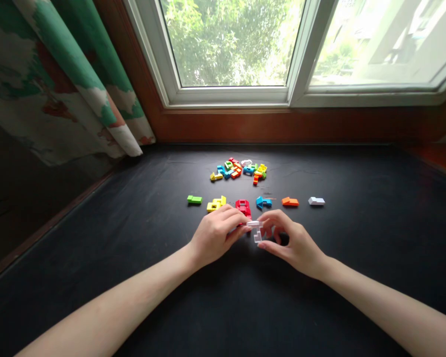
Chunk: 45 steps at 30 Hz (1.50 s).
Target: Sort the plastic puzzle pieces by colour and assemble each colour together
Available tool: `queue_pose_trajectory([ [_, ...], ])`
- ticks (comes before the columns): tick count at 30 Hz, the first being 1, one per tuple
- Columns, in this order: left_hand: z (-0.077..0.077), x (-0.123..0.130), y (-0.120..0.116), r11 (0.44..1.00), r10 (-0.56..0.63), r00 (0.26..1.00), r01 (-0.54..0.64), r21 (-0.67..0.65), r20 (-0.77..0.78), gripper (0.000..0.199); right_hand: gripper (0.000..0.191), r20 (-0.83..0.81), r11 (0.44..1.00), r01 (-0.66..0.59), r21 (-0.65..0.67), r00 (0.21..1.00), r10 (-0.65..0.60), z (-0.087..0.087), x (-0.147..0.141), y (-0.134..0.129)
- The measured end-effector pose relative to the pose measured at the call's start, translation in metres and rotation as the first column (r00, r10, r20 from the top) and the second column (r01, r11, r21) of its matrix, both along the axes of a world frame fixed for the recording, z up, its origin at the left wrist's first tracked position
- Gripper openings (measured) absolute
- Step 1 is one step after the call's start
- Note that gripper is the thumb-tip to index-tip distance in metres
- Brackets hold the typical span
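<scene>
Between my two hands is a clear plastic piece (258, 234), held above the black surface. My left hand (221, 230) pinches its upper left end with the fingertips. My right hand (292, 240) grips its right side between thumb and fingers. Just behind the fingertips lies a red piece (242, 206), partly hidden by my left hand. A yellow piece (216, 204) sits behind my left hand, and a blue piece (263, 202) behind my right hand.
On the black table (134, 223), a green piece (195, 200) lies at the left, with an orange piece (290, 202) and a white piece (316, 201) at the right. Farther back is a pile of colored pieces (235, 170). A curtain (107, 99) hangs at the left.
</scene>
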<state>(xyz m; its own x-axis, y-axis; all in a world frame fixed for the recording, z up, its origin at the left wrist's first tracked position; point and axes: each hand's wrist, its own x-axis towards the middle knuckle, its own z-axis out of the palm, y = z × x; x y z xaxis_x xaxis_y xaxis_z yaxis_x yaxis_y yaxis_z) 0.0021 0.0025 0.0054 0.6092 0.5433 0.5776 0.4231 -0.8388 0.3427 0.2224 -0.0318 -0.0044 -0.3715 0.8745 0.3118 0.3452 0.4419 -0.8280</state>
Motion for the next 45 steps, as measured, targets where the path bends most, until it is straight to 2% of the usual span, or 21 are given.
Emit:
queue_pose_trajectory([
  [12, 0.0009, -0.0002, -0.0016, 1.0, -0.002, 1.0, 0.002, -0.013, 0.01, 0.016, 0.026, 0.003, 1.0, 0.027, 0.01, 1.0, -0.027, 0.0014, 0.0005, -0.0013],
  [22, 0.0045, -0.0005, -0.0027, 0.999, -0.022, 1.0, 0.022, -0.032, 0.006, 0.028, 0.023, 0.048, 0.998, 0.056, -0.02, 0.997, -0.055, 0.0044, -0.0001, -0.0018],
  [28, 0.0024, 0.0004, -0.002, 0.999, -0.021, 1.0, 0.022, -0.025, 0.023, 0.029, 0.022, 0.076, 0.998, 0.057, -0.014, 0.996, -0.056, 0.0071, -0.0007, -0.0016],
  [36, 0.0036, 0.0012, -0.0035, 0.999, -0.03, 0.999, 0.03, 0.013, 0.042, 0.025, 0.021, 0.116, 1.0, 0.022, 0.005, 0.993, -0.023, 0.0088, -0.0001, -0.0005],
  [45, 0.006, 0.0018, -0.0038, 0.994, -0.023, 0.995, 0.012, 0.113, 0.099, 0.024, 0.026, 0.109, 1.0, -0.007, 0.031, 0.994, 0.003, 0.006, 0.0006, 0.0004],
])
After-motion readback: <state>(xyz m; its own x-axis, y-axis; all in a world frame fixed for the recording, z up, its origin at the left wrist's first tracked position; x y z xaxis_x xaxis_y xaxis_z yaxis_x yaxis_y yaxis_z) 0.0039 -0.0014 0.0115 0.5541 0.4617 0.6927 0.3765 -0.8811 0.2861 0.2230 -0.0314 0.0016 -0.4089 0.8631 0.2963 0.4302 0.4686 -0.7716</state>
